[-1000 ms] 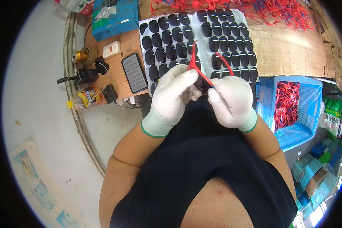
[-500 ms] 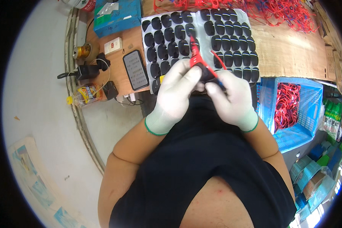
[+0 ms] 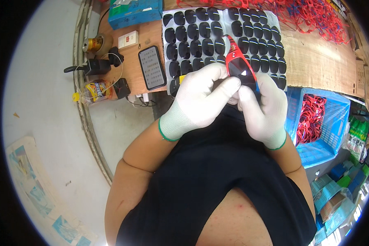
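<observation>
Both your left hand [image 3: 199, 97] and right hand [image 3: 267, 110] are closed, pinching the red frame [image 3: 235, 54] with its dark lens [image 3: 238, 67]. More lenses [image 3: 195, 48] line the far white sheet [image 3: 224, 18].

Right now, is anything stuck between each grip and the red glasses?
Only the white gloves. The left grip and the right grip both hold the red glasses, and nothing else visible comes between, though the gloves hide part of them.

Dark lines of text fill the phone screen [image 3: 151, 67], while printing marks the green-and-white bag [image 3: 356, 138] and yellow bottle label [image 3: 96, 91].
</observation>
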A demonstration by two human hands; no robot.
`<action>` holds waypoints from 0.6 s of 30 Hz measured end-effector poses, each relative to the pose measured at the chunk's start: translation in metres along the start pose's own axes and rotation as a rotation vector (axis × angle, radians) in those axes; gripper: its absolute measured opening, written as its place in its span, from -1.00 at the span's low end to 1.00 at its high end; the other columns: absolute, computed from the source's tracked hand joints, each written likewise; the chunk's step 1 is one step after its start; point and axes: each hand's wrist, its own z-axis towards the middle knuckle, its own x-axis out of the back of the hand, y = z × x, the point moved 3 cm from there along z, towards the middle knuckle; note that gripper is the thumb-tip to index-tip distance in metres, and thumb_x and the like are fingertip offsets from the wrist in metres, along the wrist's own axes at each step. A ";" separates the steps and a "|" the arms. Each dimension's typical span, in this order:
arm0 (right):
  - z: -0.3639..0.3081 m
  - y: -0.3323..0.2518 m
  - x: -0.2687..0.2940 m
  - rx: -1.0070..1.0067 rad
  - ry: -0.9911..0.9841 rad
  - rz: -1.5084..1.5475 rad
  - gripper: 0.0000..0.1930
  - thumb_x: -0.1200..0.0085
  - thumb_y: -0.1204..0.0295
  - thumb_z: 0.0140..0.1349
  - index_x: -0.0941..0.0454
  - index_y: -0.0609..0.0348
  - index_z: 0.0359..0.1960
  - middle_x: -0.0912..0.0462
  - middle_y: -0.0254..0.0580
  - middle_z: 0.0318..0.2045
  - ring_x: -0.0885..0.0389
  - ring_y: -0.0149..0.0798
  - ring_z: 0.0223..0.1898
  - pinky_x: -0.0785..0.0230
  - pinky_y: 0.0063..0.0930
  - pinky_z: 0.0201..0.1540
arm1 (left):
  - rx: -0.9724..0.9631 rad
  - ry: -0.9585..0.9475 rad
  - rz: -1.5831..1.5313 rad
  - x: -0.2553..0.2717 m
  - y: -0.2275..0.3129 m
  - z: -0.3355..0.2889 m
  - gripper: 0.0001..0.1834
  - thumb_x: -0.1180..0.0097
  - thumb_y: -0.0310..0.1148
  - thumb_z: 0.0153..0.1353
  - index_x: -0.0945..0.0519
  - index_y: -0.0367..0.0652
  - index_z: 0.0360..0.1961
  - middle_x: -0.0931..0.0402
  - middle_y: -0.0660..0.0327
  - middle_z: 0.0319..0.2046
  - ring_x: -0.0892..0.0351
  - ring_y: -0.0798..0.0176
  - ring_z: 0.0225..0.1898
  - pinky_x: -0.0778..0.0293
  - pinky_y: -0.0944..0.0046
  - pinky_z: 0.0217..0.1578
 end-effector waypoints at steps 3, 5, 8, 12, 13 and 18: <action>-0.003 -0.009 0.002 0.082 0.038 -0.080 -0.87 -0.16 0.56 0.19 -0.51 0.33 -0.25 -0.51 -0.04 -0.63 -0.54 -0.05 -0.68 -0.31 -0.34 -0.61 | -0.026 -0.005 -0.017 -0.003 0.004 -0.004 -0.81 -0.06 -0.39 0.46 -0.53 -0.35 -0.14 -0.63 0.19 -0.32 -0.65 0.41 -0.30 -0.61 0.36 -0.21; -0.003 -0.010 0.000 0.209 0.091 -0.087 -0.87 -0.17 0.57 0.17 -0.51 0.31 -0.27 -0.51 -0.05 -0.64 -0.53 -0.04 -0.69 -0.31 -0.33 -0.62 | -0.036 0.007 -0.022 -0.003 0.005 -0.007 -0.82 -0.05 -0.41 0.45 -0.54 -0.36 -0.14 -0.64 0.18 -0.32 -0.65 0.41 -0.29 -0.61 0.37 -0.20; -0.001 -0.010 -0.001 0.127 0.047 -0.012 -0.90 -0.14 0.54 0.20 -0.51 0.29 -0.29 -0.53 -0.06 -0.62 -0.55 -0.07 -0.67 -0.32 -0.34 -0.59 | -0.106 0.013 0.089 0.000 0.005 -0.006 -0.83 -0.03 -0.42 0.47 -0.52 -0.35 -0.17 -0.63 0.19 -0.37 -0.64 0.42 -0.35 -0.60 0.37 -0.26; 0.004 -0.001 -0.004 -0.235 -0.129 0.474 -0.89 -0.05 0.51 0.32 -0.50 0.32 -0.24 -0.58 -0.20 -0.54 -0.56 -0.40 -0.54 -0.38 -0.49 -0.46 | -0.048 0.037 0.007 -0.003 0.007 -0.005 -0.84 0.02 -0.41 0.49 -0.46 -0.33 -0.17 -0.61 0.13 -0.37 -0.65 0.36 -0.37 -0.58 0.36 -0.29; 0.005 0.001 -0.004 -0.292 -0.161 0.600 -0.89 -0.03 0.50 0.33 -0.50 0.33 -0.24 -0.58 -0.23 -0.52 -0.55 -0.44 -0.51 -0.39 -0.52 -0.43 | -0.024 0.036 -0.034 -0.004 0.008 -0.004 -0.84 0.03 -0.42 0.49 -0.45 -0.33 -0.17 -0.60 0.11 -0.37 -0.65 0.35 -0.37 -0.58 0.36 -0.29; 0.006 0.003 -0.007 -0.361 -0.188 0.683 -0.86 -0.03 0.47 0.35 -0.52 0.33 -0.23 -0.60 -0.25 -0.48 -0.56 -0.48 -0.46 -0.43 -0.55 -0.36 | 0.058 0.056 -0.097 0.000 0.003 -0.005 -0.85 0.06 -0.42 0.49 -0.47 -0.31 -0.14 -0.58 0.14 -0.30 -0.60 0.37 -0.30 -0.55 0.35 -0.20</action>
